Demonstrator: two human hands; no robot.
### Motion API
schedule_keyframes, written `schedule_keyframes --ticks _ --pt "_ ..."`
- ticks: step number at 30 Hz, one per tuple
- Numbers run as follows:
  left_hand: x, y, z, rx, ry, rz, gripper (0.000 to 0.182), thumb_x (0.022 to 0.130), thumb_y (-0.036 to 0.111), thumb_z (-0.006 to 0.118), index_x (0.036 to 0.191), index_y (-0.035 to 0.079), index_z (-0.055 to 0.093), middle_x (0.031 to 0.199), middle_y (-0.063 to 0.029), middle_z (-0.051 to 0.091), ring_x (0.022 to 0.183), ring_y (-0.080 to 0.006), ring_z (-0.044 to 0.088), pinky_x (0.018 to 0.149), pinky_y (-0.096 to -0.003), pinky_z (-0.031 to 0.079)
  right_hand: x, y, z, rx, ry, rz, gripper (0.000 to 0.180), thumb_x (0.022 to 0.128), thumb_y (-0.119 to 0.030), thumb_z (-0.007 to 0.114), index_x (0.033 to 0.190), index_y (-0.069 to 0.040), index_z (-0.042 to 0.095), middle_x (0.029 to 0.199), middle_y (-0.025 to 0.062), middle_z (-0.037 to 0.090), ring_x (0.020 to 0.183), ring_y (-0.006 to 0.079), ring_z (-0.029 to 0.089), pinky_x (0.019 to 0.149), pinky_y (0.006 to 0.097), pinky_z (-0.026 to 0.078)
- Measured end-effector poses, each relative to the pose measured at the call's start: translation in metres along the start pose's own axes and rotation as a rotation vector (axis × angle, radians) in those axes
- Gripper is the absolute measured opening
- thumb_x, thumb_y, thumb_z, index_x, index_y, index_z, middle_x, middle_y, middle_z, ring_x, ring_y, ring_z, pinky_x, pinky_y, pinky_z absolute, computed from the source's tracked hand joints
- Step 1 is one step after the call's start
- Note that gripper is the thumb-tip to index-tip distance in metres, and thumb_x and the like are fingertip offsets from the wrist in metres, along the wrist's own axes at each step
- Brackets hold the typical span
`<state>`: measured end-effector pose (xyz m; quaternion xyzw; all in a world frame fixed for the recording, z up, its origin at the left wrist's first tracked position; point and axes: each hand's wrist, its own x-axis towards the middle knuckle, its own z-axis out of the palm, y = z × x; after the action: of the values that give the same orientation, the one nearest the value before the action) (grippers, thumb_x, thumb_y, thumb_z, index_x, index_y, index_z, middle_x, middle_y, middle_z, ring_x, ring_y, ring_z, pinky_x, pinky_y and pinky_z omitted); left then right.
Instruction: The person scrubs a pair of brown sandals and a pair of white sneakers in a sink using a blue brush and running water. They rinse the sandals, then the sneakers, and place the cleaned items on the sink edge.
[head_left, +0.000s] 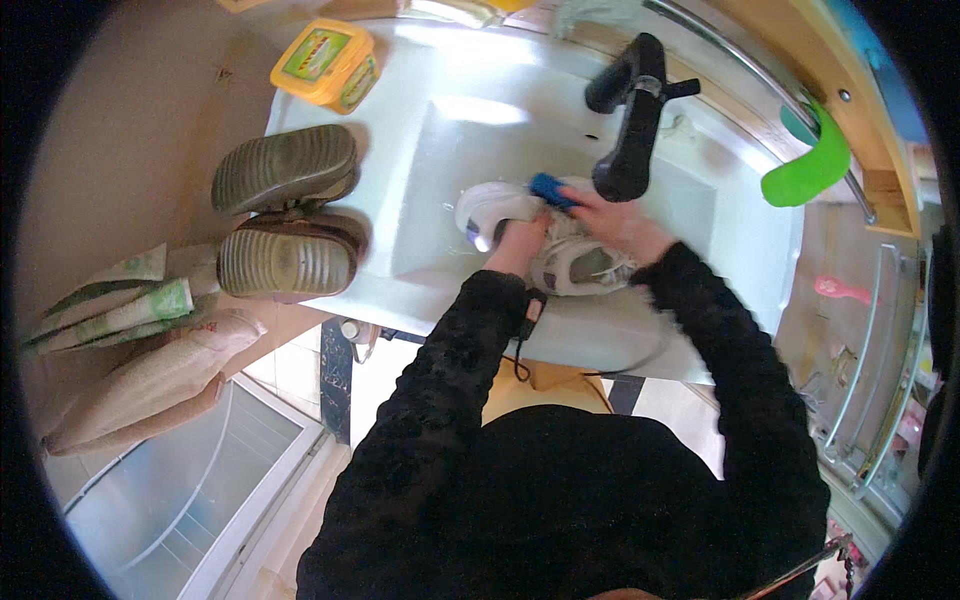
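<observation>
A white shoe (491, 201) lies in the white sink basin (420, 240), and my left hand (521, 244) grips it around its opening, the fingers partly hidden. In my right hand (615, 225), slightly blurred, is a blue scrubbing brush (553, 190), held above the shoes; its bristles cannot be seen. A second white shoe (581, 270) with loose laces rests beneath my right wrist, near the front wall of the basin. Water appears to cover part of the basin floor.
A black faucet (630, 142) overhangs the basin close to my right hand. Upturned shoes (289, 259) and a yellow tub (322, 64) sit along the left rim. Towels (150, 375) hang at left; a green object (810, 161) hangs from the rail at right.
</observation>
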<state>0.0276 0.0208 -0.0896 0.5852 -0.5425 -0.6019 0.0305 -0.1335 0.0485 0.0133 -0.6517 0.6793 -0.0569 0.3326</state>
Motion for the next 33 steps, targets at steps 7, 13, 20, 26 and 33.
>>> schedule_keyframes --ticks 7,13,20,26,33 --pt "0.041 -0.043 0.016 0.461 0.101 0.373 0.043 0.094 0.033 0.045 0.128 0.007 0.050 0.129 -0.0181 0.050 0.122 -0.0317 0.045 0.105 -0.0376 0.032 0.034 -0.033 0.021 -0.006 0.031 -0.224 0.035 0.090 -0.035 0.051 0.125 -0.029 0.056 0.089 0.0173 0.067 0.084 0.0374 0.063 0.078 0.0441 0.049" --pt "0.018 -0.039 0.013 0.277 0.045 0.516 0.036 0.095 0.025 0.038 0.123 0.006 0.050 0.113 -0.0239 0.058 0.106 -0.0383 0.056 0.095 -0.0424 0.042 0.026 0.001 0.029 -0.028 -0.123 -0.225 0.038 0.087 -0.034 0.056 0.125 -0.030 0.056 0.098 0.0175 0.065 0.092 0.0377 0.061 0.084 0.0397 0.048" --pt "-0.006 0.030 -0.028 -0.072 -0.129 0.025 0.054 0.074 0.047 0.071 0.079 -0.007 0.064 0.070 -0.0078 0.058 0.063 -0.0193 0.055 0.053 -0.0344 0.042 -0.066 0.075 -0.034 0.088 0.159 0.388 0.066 0.080 -0.039 0.067 0.136 -0.012 0.044 0.118 0.0172 0.059 0.107 0.0342 0.058 0.091 0.0385 0.046" --pt "0.004 0.057 -0.033 0.541 -0.029 0.561 0.031 0.076 0.029 0.069 0.090 0.001 0.065 0.077 -0.0178 0.062 0.072 -0.0337 0.062 0.059 -0.0411 0.048 -0.096 0.108 0.013 -0.001 0.256 0.669 0.116 0.061 -0.045 0.080 0.143 0.002 0.012 0.117 0.0285 0.056 0.108 0.0387 0.057 0.092 0.0404 0.045" --pt "0.018 0.053 -0.035 -0.594 -0.106 0.039 0.026 0.080 0.008 0.062 0.103 -0.004 0.056 0.092 -0.0124 0.063 0.079 -0.0229 0.062 0.061 -0.0375 0.049 -0.066 0.128 0.038 0.338 0.100 0.749 0.088 0.054 -0.042 0.082 0.123 0.003 0.051 0.111 0.0223 0.062 0.102 0.0336 0.061 0.087 0.0389 0.049"
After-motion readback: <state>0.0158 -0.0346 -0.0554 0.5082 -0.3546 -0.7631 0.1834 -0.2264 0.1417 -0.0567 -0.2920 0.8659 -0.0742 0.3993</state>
